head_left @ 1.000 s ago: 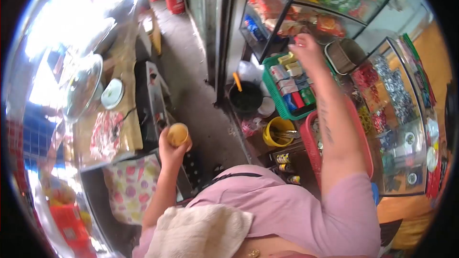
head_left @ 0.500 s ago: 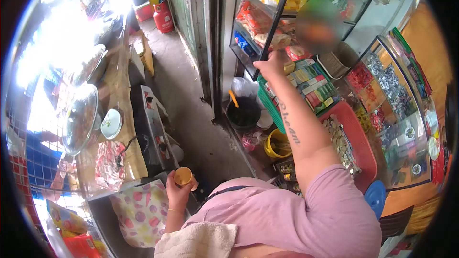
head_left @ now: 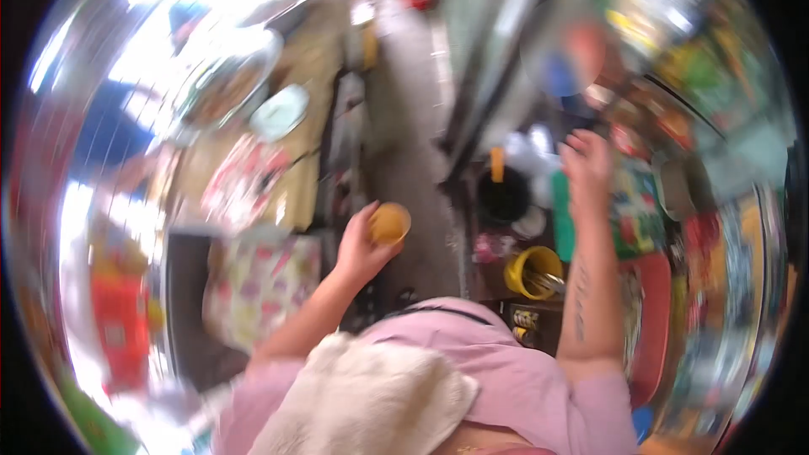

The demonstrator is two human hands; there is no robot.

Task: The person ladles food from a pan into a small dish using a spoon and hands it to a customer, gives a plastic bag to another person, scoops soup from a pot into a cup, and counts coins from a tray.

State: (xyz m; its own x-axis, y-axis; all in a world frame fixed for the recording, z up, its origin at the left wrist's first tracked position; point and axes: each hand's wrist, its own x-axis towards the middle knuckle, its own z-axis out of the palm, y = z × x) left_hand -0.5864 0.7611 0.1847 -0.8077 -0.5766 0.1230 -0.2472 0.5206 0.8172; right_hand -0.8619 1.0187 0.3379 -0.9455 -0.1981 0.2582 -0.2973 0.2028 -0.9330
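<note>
An orange-yellow cup [head_left: 390, 224] is held upright in my left hand [head_left: 362, 244], whose fingers wrap round its side, over the dark edge of the stove area. My right hand [head_left: 587, 164] is raised over the green basket [head_left: 563, 215] of small packets, near the foot of the glass display case. Its fingers look curled, but blur hides whether anything is between them. A black bucket [head_left: 503, 195] with an orange handle stands left of this hand. Below the bucket is a yellow container [head_left: 533, 273] with utensils in it.
A wooden counter [head_left: 303, 131] at the left bears a lidded bowl [head_left: 227, 84], a pale green dish [head_left: 280, 112] and a red-white sheet [head_left: 244, 181]. Part of another person's arm [head_left: 135, 170] shows behind the mesh. A red basket [head_left: 653, 320] lies right of my forearm.
The whole view has turned and blurred. My right hand has come away from the display case's edge, back toward me. My left hand still holds the cup.
</note>
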